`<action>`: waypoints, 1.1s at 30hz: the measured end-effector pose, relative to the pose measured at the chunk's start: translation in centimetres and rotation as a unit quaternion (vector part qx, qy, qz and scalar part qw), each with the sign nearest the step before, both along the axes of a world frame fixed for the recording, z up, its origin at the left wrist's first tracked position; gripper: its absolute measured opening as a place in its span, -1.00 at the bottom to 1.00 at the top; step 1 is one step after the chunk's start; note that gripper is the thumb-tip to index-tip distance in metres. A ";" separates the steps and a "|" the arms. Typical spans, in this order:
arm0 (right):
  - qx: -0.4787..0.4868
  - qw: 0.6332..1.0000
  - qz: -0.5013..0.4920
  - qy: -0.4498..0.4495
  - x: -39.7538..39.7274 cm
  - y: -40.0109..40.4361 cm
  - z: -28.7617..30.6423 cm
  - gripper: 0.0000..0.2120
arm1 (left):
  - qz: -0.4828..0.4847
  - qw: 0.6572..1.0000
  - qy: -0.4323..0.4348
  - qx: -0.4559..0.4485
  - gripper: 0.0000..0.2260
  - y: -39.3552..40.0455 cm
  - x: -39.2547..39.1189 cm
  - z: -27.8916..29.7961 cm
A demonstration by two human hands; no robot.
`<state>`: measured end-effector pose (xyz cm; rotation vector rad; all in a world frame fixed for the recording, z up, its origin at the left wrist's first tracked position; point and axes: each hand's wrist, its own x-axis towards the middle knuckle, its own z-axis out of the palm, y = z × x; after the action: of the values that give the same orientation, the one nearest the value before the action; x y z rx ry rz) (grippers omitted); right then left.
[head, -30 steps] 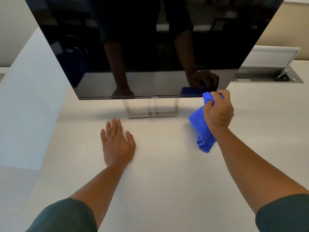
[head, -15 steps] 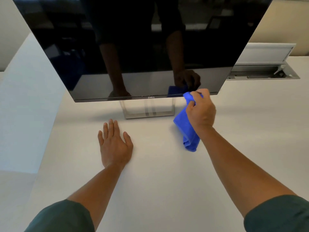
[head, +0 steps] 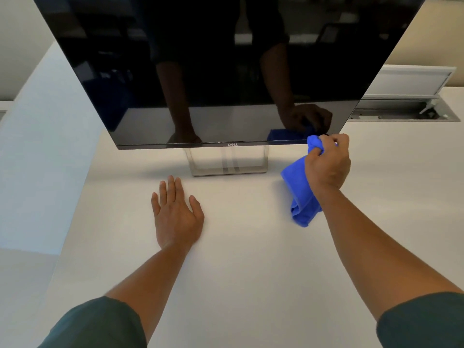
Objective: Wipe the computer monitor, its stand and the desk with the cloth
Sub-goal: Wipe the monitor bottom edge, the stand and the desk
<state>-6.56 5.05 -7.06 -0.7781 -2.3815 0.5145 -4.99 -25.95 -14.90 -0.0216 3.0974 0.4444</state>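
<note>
Wiping of the monitor's lower edge under way, by the look of it, with stand and worktop seemingly yet to come. Pale worktop spread beneath both hands, bare around the left fingers. Dark, switched-off monitor tilted overhead, its bottom bezel just above and beyond the right fingers, near the lower right corner. Clear-and-metal stand resting under the bezel, well to the left of the right fingers and just ahead of the left fingertips, apart from both. Blue cloth bunched in the right hand, one wad poking out above the curled fingers at the bezel, the rest hanging down below the fist toward the worktop; contact with the worktop not clear. Right fingers closed tight around the cloth. Left hand laid flat, fingers straight and spread, pressing on the worktop, gripping nothing, probably as a brace. Next move likely: a steady sweep of the wad along the bezel toward the stand, light pressure to spare the tilted panel, then down to stand and worktop.
</note>
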 end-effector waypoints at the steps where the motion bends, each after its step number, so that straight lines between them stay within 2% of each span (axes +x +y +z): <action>1: -0.001 1.000 0.007 0.003 -0.2 -0.7 0.0 -0.80 | 0.000 1.000 -0.001 -0.001 -0.44 0.0 0.0 0.0; 6: -0.006 0.998 0.059 0.013 -0.7 -4.4 -0.1 -0.82 | -0.002 1.000 -0.001 0.002 -0.44 0.0 0.1 0.2; 10: 0.002 0.989 0.143 0.023 -1.0 -7.6 0.0 -0.81 | 0.000 1.000 0.002 0.006 -0.43 0.0 0.0 0.2; 18: 0.042 0.962 0.266 -0.032 -1.8 -13.1 0.9 -0.83 | -0.019 0.998 0.001 0.065 -0.48 -1.1 -0.2 0.5; 21: 0.053 0.955 0.288 -0.048 -2.4 -15.6 1.2 -0.87 | -0.016 0.996 0.010 0.083 -0.54 -2.8 0.1 0.8; 28: 0.035 0.943 0.321 -0.084 -4.2 -23.1 1.7 -0.89 | 0.058 0.991 0.035 0.116 -0.55 -7.4 1.6 0.8; 33: 0.055 0.925 0.361 -0.102 -5.8 -28.1 2.3 -0.91 | 0.043 0.995 0.022 0.093 -0.51 -8.2 2.1 0.4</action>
<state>-12.37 -23.07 -4.79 0.1427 -2.8320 0.5949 -2.94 -34.19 -14.51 -0.1446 3.0929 0.7430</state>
